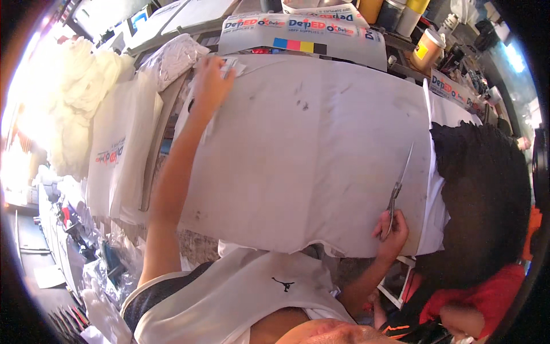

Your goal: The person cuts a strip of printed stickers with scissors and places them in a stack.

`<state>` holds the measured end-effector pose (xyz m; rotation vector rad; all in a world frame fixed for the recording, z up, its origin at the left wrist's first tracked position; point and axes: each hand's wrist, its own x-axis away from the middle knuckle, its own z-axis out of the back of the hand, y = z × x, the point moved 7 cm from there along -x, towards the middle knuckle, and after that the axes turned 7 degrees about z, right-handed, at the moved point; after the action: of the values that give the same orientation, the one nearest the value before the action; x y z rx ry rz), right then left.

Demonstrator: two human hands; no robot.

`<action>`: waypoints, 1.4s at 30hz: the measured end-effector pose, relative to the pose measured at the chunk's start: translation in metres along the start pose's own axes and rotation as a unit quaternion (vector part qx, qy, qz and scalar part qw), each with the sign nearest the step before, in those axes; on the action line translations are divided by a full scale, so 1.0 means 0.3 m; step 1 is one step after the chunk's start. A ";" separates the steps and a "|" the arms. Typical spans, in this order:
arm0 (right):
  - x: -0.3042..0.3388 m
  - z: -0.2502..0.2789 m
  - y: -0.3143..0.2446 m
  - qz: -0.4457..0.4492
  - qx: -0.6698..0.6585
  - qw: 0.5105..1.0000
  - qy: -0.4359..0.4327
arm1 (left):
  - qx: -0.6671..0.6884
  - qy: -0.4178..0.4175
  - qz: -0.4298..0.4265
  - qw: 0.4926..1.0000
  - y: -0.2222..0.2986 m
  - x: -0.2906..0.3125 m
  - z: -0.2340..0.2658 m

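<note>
A large white cloth (pixel 258 149) with a few dark smudges lies spread over the work table before me. At its far left corner, my left hand (pixel 213 80) reaches out with curled fingers at a small white and grey piece (pixel 229 67); what exactly it grips is too small to name. On the right, my right hand (pixel 394 230) is closed round the handles of metal scissors (pixel 395 195). Their long blades point away from me above the cloth and look closed.
Black fabric (pixel 481 195) is heaped at the right edge. Printed white sheets (pixel 303 34) hang along the far side, near a white tub (pixel 428 50). Stacked white bags (pixel 123 149) and a pale cloth pile (pixel 74 97) stand left. A person's red sleeve (pixel 475 304) shows lower right.
</note>
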<state>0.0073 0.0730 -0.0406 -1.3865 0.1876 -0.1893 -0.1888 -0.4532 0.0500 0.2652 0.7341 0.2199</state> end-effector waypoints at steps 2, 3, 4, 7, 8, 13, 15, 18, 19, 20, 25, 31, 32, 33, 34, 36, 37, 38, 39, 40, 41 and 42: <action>0.000 -0.006 -0.010 0.005 0.003 1.000 -0.021 | 0.173 -0.168 0.069 0.968 0.006 -0.063 -0.243; 0.007 0.010 -0.001 0.005 0.009 1.000 -0.014 | 0.324 -0.263 0.170 0.893 0.072 -0.078 -0.363; 0.012 0.020 0.019 0.002 -0.003 1.000 -0.006 | 0.458 -0.343 0.264 0.776 0.146 -0.074 -0.462; 0.016 0.029 0.027 0.015 -0.035 0.999 -0.001 | 0.679 -0.314 0.419 0.516 0.262 -0.121 -0.651; 0.016 0.027 0.022 0.023 -0.047 0.999 -0.007 | 0.682 -0.321 0.412 0.512 0.296 -0.150 -0.714; 0.005 -0.016 0.000 -0.006 -0.039 0.999 -0.011 | 0.775 -0.159 0.514 0.330 0.238 -0.244 -0.951; 0.002 0.002 -0.003 -0.002 -0.031 1.000 -0.006 | 0.799 -0.166 0.479 0.322 0.315 -0.243 -0.994; 0.009 0.014 -0.005 0.005 -0.026 1.000 -0.012 | 0.801 -0.156 0.483 0.316 0.391 -0.244 -1.002; 0.009 -0.001 -0.004 0.014 -0.020 1.000 -0.020 | 0.778 -0.193 0.444 0.401 0.353 -0.255 -0.996; 0.006 -0.008 -0.010 0.023 -0.010 0.999 -0.026 | 0.746 -0.227 0.401 0.480 0.334 -0.268 -0.981; 0.016 0.011 0.012 0.018 -0.086 0.996 -0.008 | 0.686 -0.238 0.406 0.555 0.410 -0.155 -0.852; 0.009 -0.011 -0.016 0.026 -0.055 0.997 -0.042 | 0.750 -0.282 0.339 0.493 0.318 -0.028 -0.680; 0.009 -0.021 -0.023 0.030 -0.047 0.997 -0.052 | 0.721 -0.286 0.362 0.516 0.308 0.005 -0.666; 0.010 -0.033 -0.024 0.025 -0.046 0.997 -0.057 | 0.692 -0.289 0.385 0.538 0.294 0.035 -0.650; 0.009 -0.038 -0.027 0.028 -0.040 0.998 -0.046 | 0.689 -0.287 0.390 0.538 0.282 0.052 -0.626; 0.008 -0.026 -0.038 0.033 -0.028 0.999 -0.031 | 0.636 -0.406 0.412 0.511 0.346 0.094 -0.604; 0.008 -0.016 -0.038 0.031 -0.004 0.999 -0.016 | 0.638 -0.406 0.412 0.508 0.370 0.081 -0.587; 0.005 -0.009 -0.036 0.028 0.017 0.999 -0.001 | 0.562 -0.465 0.338 0.595 0.403 0.056 -0.569; 0.003 -0.008 -0.022 0.024 0.014 1.000 0.000 | 0.470 -0.515 0.258 0.669 0.430 0.035 -0.567; -0.001 -0.003 -0.010 0.018 0.006 1.000 -0.008 | 0.447 -0.457 0.197 0.743 0.463 -0.051 -0.558; 0.001 -0.013 0.002 0.011 -0.005 1.000 -0.022 | 0.414 -0.390 0.138 0.811 0.474 -0.147 -0.549; 0.004 -0.021 0.007 0.004 -0.008 1.000 -0.027 | 0.398 -0.324 0.100 0.852 0.478 -0.247 -0.571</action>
<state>0.0070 0.0671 -0.0439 -1.4050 0.1503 -0.1442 -0.3746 -0.3119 0.0197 1.1562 0.0758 -0.0013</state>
